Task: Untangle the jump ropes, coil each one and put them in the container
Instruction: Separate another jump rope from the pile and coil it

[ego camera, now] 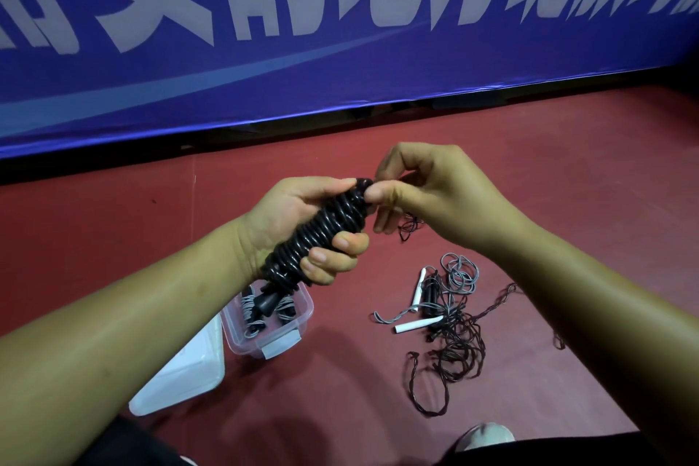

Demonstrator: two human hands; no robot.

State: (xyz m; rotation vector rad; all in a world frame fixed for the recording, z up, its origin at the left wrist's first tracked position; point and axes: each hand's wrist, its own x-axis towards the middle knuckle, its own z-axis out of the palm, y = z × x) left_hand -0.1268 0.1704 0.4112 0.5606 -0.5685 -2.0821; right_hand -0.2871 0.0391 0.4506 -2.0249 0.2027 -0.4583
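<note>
- The blue banner (pixel 340 79) across the back carries large white Chinese characters. "的地方" reads in the middle, and the rest is cropped at the top edge.
- The red floor (pixel 113 223) lies below it.
- A tangle (pixel 454 337) of thin dark and grey ropes lies on the floor under your right forearm, well apart from the tub.
- A white lid (pixel 181 371) lies flat, just beside the tub.
- The clear tub (pixel 308 308) sits under your left hand and holds grey-wound ropes.
- The black rope (pixel 321 235) is wound into a tight bundle held in the air. Its long axis runs from lower left to upper right, and a black handle tip points down over the tub.
- Your left hand (pixel 299 223) is curled round the middle of the bundle.
- Your right hand (pixel 427 193) pinches the bundle's upper end between thumb and forefinger.
- Two white handles (pixel 418 325) lie in the tangle.
</note>
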